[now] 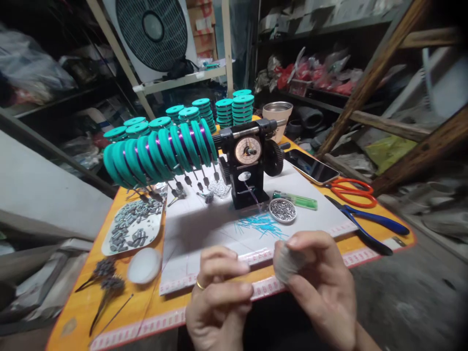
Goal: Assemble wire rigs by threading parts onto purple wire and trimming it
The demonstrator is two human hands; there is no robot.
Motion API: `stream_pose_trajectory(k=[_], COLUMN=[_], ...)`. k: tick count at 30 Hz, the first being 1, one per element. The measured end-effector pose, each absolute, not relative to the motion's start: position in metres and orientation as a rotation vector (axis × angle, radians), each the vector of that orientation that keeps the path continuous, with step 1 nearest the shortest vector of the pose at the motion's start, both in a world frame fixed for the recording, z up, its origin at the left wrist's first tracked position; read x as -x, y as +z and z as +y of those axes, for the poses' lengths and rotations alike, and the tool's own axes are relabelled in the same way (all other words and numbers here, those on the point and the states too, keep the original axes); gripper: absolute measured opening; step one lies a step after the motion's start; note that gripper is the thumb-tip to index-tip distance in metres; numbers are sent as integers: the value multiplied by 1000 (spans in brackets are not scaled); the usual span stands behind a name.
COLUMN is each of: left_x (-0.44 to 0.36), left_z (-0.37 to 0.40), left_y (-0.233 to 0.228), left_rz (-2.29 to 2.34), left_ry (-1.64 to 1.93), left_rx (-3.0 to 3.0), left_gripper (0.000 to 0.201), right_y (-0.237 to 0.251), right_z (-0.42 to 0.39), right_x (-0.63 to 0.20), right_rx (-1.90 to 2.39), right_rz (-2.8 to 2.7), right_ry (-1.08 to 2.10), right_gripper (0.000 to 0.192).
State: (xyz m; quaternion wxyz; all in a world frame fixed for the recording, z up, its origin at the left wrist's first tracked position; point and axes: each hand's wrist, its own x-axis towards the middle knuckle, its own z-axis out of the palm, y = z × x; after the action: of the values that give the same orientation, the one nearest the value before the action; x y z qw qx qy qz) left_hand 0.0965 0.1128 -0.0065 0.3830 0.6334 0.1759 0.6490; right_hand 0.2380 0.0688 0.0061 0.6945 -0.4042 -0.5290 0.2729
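Both my hands are raised close together over the near edge of the orange table (pixel 146 312). My right hand (pixel 318 282) pinches a small grey round object (pixel 290 261) between thumb and fingers. My left hand (pixel 219 297), with a ring on one finger, is curled with its fingertips pinched together; what it holds is too small to tell. Behind them lie thin teal pieces (pixel 261 224) on a white sheet (pixel 204 229). A black winding machine (pixel 248 161) carries a row of teal spools (pixel 157 151).
A white tray of small grey parts (pixel 133 226), a white lid (pixel 144 265) and dark bundles (pixel 106 278) sit at left. A small dish of metal bits (pixel 282 209), a green lighter (pixel 296 200), a phone (pixel 310 165), orange scissors (pixel 351 190) and blue pliers (pixel 369 224) lie at right. Stacked teal spools (pixel 234 109) stand behind.
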Motion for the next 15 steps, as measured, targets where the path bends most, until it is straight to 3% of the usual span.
stream_pose_trajectory(k=[5,11,15], left_x=[-71,-61,-82], left_z=[96,104,151], left_y=[-12,20,48], left_rz=[567,1019,945], left_ry=[1362,1299,965], left_rx=[-1516,-1543,-1582], left_gripper=[16,22,51], right_y=[0,-14,-31], right_z=[64,30,-1], right_x=[-254,-248,-248], right_rx=[1029,1254,1376], right_rz=[-1917,-2150,-2183], right_ry=[271,-12,17], right_gripper=[15,44,56])
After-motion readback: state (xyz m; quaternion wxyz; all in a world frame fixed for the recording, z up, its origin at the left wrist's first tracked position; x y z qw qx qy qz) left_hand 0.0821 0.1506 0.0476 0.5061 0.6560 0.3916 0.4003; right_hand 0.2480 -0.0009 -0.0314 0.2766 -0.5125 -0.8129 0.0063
